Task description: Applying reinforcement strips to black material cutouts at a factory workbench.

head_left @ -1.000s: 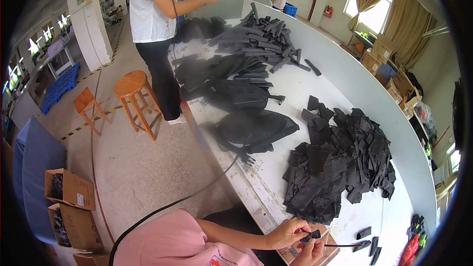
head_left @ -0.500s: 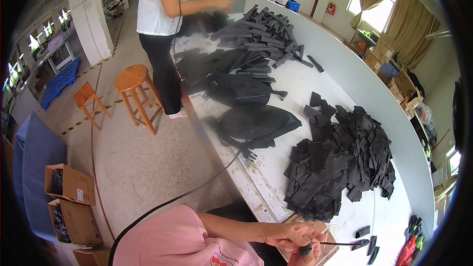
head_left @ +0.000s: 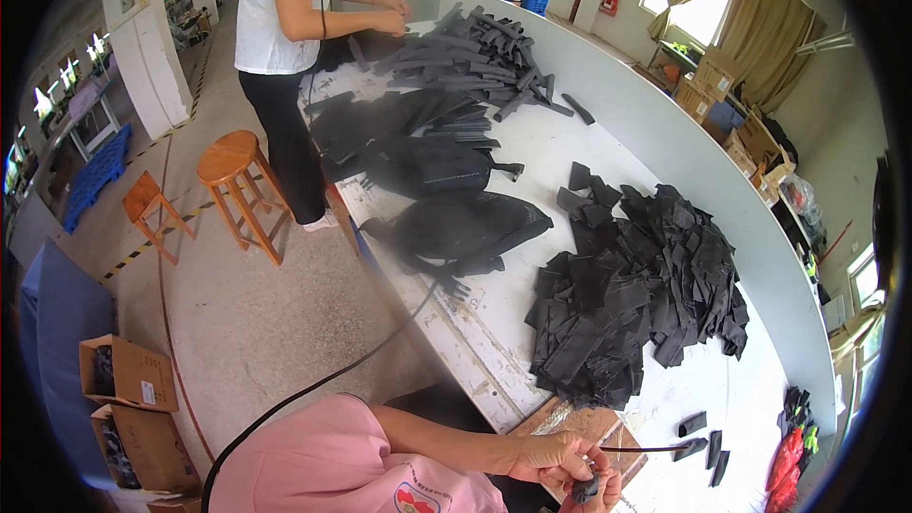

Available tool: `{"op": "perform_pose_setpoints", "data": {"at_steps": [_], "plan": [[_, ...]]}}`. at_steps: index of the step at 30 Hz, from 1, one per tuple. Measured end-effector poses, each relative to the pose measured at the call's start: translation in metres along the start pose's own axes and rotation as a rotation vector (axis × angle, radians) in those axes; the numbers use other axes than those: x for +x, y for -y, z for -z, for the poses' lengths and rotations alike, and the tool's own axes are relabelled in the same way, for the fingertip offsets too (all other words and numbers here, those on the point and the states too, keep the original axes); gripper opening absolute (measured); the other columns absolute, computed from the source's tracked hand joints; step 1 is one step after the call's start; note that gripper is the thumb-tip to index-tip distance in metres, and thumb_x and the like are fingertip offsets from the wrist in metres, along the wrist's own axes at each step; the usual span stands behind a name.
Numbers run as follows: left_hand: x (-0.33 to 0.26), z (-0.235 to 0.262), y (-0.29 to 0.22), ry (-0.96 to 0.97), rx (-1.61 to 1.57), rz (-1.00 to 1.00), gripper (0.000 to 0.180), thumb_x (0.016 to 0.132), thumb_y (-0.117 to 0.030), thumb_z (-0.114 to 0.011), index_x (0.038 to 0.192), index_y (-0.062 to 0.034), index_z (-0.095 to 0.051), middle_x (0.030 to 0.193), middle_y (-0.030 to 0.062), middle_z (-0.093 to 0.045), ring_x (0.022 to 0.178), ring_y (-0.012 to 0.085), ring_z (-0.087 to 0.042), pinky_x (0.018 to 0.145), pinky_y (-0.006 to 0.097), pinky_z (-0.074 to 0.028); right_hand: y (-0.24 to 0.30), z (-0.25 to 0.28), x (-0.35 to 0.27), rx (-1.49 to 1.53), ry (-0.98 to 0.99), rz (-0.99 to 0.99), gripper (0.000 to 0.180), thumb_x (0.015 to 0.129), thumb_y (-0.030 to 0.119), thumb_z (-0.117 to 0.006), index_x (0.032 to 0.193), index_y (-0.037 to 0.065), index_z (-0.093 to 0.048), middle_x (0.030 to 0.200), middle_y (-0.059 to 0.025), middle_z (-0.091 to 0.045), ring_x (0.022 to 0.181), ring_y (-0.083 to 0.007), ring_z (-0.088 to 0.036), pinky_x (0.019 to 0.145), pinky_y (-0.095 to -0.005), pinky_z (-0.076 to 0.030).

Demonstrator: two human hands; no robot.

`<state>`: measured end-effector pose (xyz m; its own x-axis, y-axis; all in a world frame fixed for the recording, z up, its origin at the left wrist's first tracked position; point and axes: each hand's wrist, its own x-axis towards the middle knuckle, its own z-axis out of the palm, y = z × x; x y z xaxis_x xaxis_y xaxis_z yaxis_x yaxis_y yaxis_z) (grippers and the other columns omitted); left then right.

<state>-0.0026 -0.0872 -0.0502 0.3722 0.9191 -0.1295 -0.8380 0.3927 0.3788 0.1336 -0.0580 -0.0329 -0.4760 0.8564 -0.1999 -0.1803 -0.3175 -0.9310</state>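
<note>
Black strip piece was pinched between left hand and right hand; few finished pieces right, big black pile left undone.

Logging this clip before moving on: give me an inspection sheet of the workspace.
Surface: long white worktable, scuffed near edge.
Job's things: small dark piece and thin dark rod at the hands.
Clutter: heap of black flat cut pieces; black bags; black strips.
Fingers: left hand and right hand pinch the piece.
Cables: black cable crosses the floor.
Surroundings: wooden stool, cardboard boxes, co-worker in a white shirt.
</note>
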Motion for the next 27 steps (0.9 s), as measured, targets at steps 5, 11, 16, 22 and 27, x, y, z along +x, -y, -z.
{"op": "perform_pose_setpoints", "data": {"at_steps": [5,11,16,22,27], "plan": [[-0.012,-0.025,-0.01,0.407,-0.137,0.015,0.026,0.074,0.001,-0.048,0.099,-0.0029,-0.042,0.079,0.0042,-0.054,0.041,0.0012,-0.035,0.035,0.012,-0.024,0.006,0.018,-0.008,-0.042,0.08,-0.01,0.036,0.088,0.025,-0.045,0.113,-0.001,-0.044,0.109,-0.0136,-0.052,0.096,-0.0245,-0.054,0.076,-0.0306,-0.047],[0.031,-0.054,-0.024,0.336,0.044,-0.167,0.034,0.076,0.001,-0.044,0.109,0.0012,-0.038,0.068,0.0026,-0.051,0.034,0.0014,-0.034,0.032,0.014,-0.023,0.056,0.018,0.009,-0.427,-0.244,0.557,0.013,0.084,0.016,-0.047,0.076,0.006,-0.045,0.062,0.0016,-0.039,0.055,-0.0077,-0.037,0.05,-0.0185,-0.031],[0.055,-0.069,-0.043,0.349,0.037,-0.176,0.04,0.077,0.003,-0.042,0.117,0.002,-0.037,0.077,0.0072,-0.057,0.035,0.0021,-0.035,0.032,0.015,-0.026,0.088,0.02,0.027,-0.534,-0.36,0.545,0.015,0.083,0.014,-0.046,0.072,0.004,-0.048,0.06,-0.0004,-0.046,0.051,-0.0067,-0.038,0.046,-0.0195,-0.029],[0.07,-0.045,-0.044,0.2,0.095,-0.179,0.032,0.083,-0.007,-0.048,0.113,-0.0005,-0.041,0.066,-0.0009,-0.049,0.036,0.0004,-0.033,0.033,0.014,-0.023,0.078,0.025,0.044,-0.345,-0.221,0.341,0.016,0.084,0.015,-0.044,0.076,0.003,-0.052,0.063,-0.0001,-0.049,0.05,-0.0056,-0.039,0.044,-0.0182,-0.029],[0.078,-0.029,-0.035,0.104,0.094,-0.15,0.027,0.082,-0.004,-0.05,0.108,-0.0008,-0.045,0.07,0.0005,-0.051,0.041,-0.0013,-0.035,0.034,0.013,-0.022,0.062,0.035,0.048,-0.203,-0.144,0.222,0.015,0.085,0.016,-0.048,0.085,0.002,-0.052,0.065,-0.0008,-0.049,0.051,-0.0065,-0.04,0.044,-0.0192,-0.031]]}}
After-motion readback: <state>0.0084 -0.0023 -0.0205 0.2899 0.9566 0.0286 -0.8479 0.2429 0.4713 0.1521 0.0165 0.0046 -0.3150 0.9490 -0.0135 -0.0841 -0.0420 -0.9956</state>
